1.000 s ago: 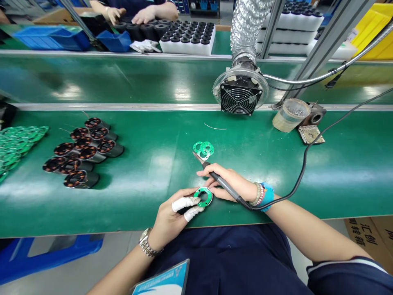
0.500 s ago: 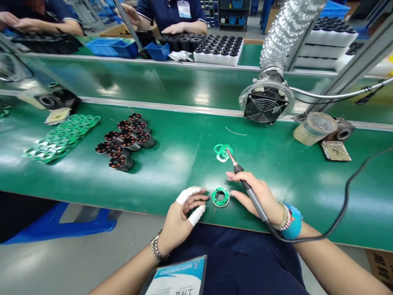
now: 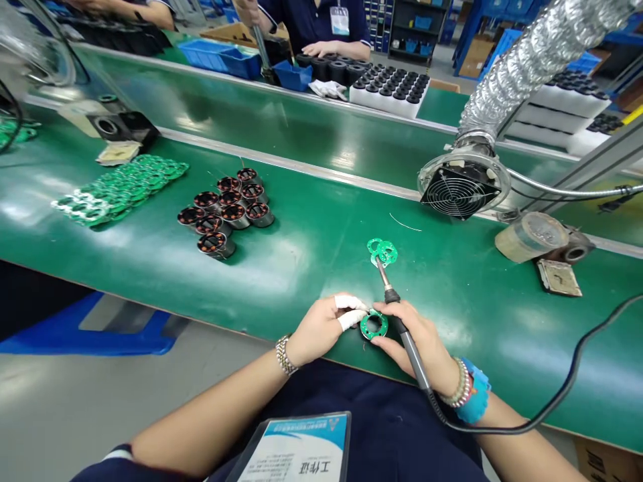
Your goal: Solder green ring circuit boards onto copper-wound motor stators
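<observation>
In front of me is a ring-shaped green circuit board (image 3: 374,326), set on a round dark part mostly hidden beneath it. My left hand (image 3: 329,323), with white tape on thumb and forefinger, pinches at the board's upper left edge. Anything between those fingertips is too small to make out. My right hand (image 3: 424,335) holds a soldering iron (image 3: 410,351) across the palm, while its thumb and forefinger rest against the board's right side. The iron's tip points at a few loose ring boards (image 3: 386,252) lying beyond.
Several copper-wound motor stators (image 3: 234,213) stand left of centre, near rows of green boards (image 3: 120,191). A fume extractor fan (image 3: 456,193) hangs at right. Below it are a cloudy tub (image 3: 530,237) and a sponge tray (image 3: 559,276). The iron's cord (image 3: 570,381) loops right. A co-worker (image 3: 321,33) sits opposite.
My left hand has moved right to the board, and its spread fingers have closed into a pinch. My right thumb and forefinger have come against the board. The view has shifted and tilted.
</observation>
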Action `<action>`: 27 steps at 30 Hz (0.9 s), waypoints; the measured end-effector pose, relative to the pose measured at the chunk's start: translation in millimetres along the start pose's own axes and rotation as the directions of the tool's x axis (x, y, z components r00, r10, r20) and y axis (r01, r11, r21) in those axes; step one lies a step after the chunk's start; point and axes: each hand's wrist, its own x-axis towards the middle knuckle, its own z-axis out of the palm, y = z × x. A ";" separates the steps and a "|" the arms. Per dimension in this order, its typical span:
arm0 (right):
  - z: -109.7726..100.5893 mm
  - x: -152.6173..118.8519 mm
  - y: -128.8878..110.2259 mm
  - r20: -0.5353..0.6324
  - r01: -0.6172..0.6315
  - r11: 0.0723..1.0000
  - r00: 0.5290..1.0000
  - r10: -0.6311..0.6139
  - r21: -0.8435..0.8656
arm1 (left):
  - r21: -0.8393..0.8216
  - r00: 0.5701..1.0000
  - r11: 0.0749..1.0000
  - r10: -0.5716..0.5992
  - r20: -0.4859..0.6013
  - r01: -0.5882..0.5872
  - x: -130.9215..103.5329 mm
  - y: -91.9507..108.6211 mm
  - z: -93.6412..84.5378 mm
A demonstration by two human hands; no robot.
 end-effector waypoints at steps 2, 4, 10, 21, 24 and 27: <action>0.4 3.7 -2.5 -0.043 0.023 1.000 0.999 -0.022 0.004 | -0.073 0.996 0.995 -0.070 0.052 0.073 2.6 0.8 -2.5; 2.0 8.1 -5.1 -0.068 0.051 0.999 0.996 -0.051 -0.005 | -0.136 0.991 0.984 -0.107 0.081 0.118 4.4 0.1 -3.7; 8.0 11.6 -9.5 -0.060 0.089 0.994 0.994 -0.093 -0.065 | -0.310 0.975 0.924 -0.207 0.085 0.223 5.2 -5.2 -2.9; -11.3 -2.3 -21.5 -0.185 0.030 0.999 0.982 -0.022 0.038 | -0.247 0.965 0.943 -0.177 0.194 0.223 10.4 -1.2 -7.4; -22.9 -7.2 -23.7 -0.175 0.049 0.998 0.984 -0.044 0.026 | -0.246 0.963 0.941 -0.190 0.191 0.234 10.4 -1.3 -6.9; -28.9 -10.0 -25.4 -0.188 0.011 0.999 0.982 -0.002 0.046 | -0.231 0.966 0.946 -0.190 0.176 0.228 9.9 -1.6 -6.9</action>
